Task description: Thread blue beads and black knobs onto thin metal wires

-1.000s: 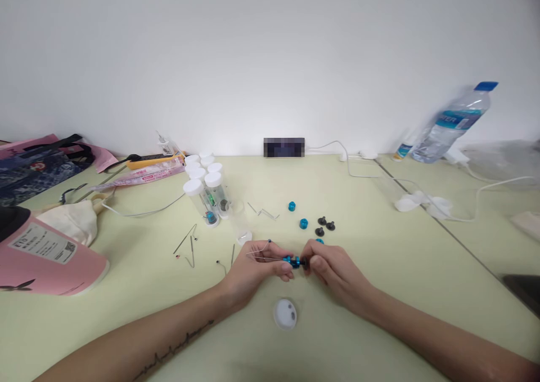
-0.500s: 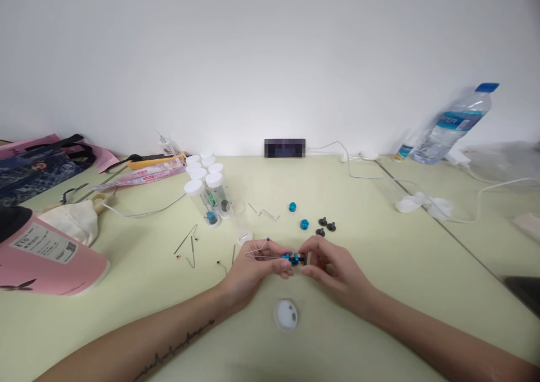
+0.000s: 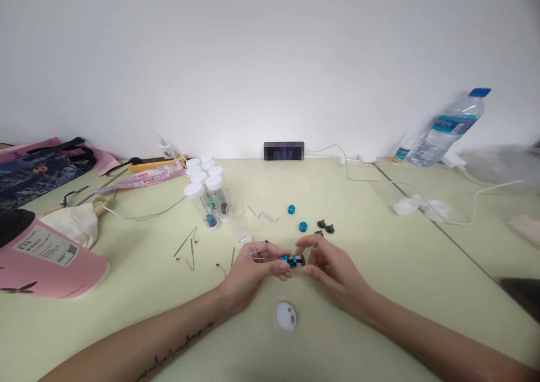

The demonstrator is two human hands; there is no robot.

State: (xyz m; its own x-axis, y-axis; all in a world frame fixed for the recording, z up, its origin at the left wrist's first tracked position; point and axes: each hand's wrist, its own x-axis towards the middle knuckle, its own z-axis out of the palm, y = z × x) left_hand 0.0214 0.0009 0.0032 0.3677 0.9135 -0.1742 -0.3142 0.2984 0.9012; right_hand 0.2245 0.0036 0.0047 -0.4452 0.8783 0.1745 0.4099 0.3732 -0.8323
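My left hand (image 3: 257, 269) pinches a thin bent metal wire (image 3: 256, 252) with small blue beads (image 3: 289, 259) threaded on it, held just above the pale green table (image 3: 371, 292). A small black cap (image 3: 301, 260) sits at the wire's right end. My right hand (image 3: 331, 266) is beside that end, thumb and forefinger curled close around the black cap and slightly apart. Loose blue beads (image 3: 302, 225) and black caps (image 3: 325, 226) lie just beyond my hands.
Several white-capped clear vials (image 3: 206, 193) stand left of centre, with loose wires (image 3: 189, 247) nearby. A white lid (image 3: 284, 317) lies in front of my hands. Pink bags (image 3: 46, 252) sit at the left; a water bottle (image 3: 447, 129) and white cables (image 3: 422, 205) at the right.
My right hand's fingers have loosened from a tight pinch on the wire's end, and the black cap now shows. The view has tilted slightly.
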